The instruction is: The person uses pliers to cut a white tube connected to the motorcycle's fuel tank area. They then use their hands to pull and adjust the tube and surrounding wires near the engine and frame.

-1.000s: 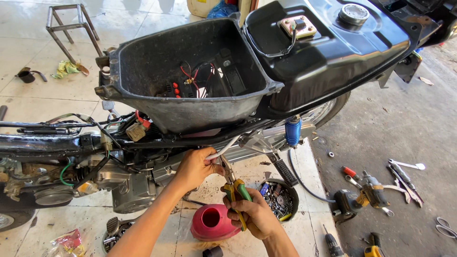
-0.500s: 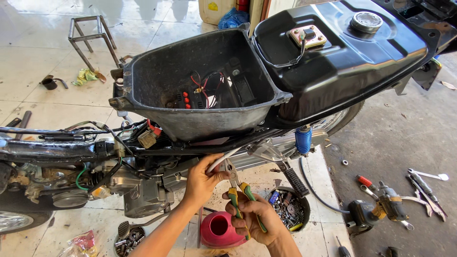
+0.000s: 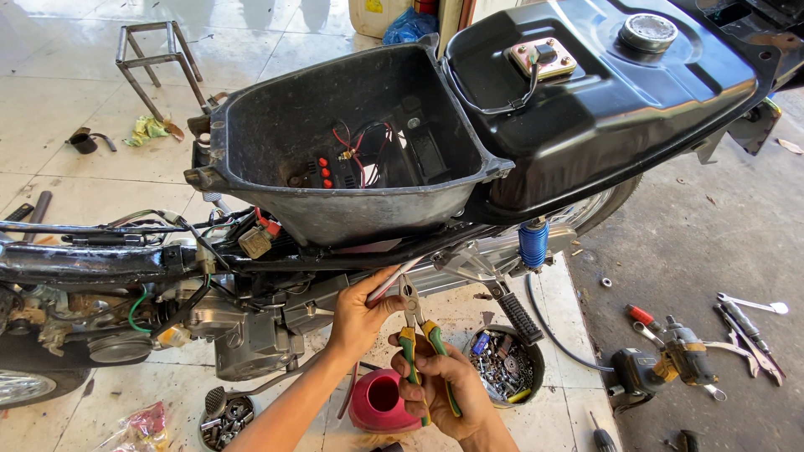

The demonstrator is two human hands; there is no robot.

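The pliers (image 3: 423, 339) could slip off the thin cable (image 3: 392, 281) and nick it, judging by how close their open tips sit to it under the motorcycle frame (image 3: 100, 259). The right hand (image 3: 444, 389) is closed around the green and yellow handles, knuckles toward the camera, tips pointing up. The left hand (image 3: 358, 318) pinches the cable between thumb and fingers, just below the black storage tub (image 3: 276, 125)

The left hand (image 3: 358, 316) reaches up and forward on an extended forearm, fingers curled and thumb pinched against them near its top. The right hand (image 3: 444, 387) sits just below and to its right, wrist bent, fingers wrapped in a closed grasp.
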